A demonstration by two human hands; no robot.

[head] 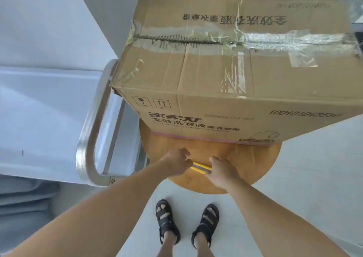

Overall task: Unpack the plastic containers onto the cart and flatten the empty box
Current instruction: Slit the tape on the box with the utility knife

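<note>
A large brown cardboard box (pixel 231 66), taped shut along its top seam, stands on a round wooden stool (pixel 253 164). In front of the box, over the stool's near edge, my left hand (pixel 176 163) and my right hand (pixel 222 173) each grip one end of a yellow utility knife (pixel 201 167). Only the knife's middle shows between the hands. No plastic containers are in view.
A steel cart with a curved tubular handle (pixel 92 131) and a pale shelf (pixel 45 123) stands to the left of the stool. My sandalled feet (pixel 186 223) are on the light tiled floor below. A dark frame and window lie behind the box.
</note>
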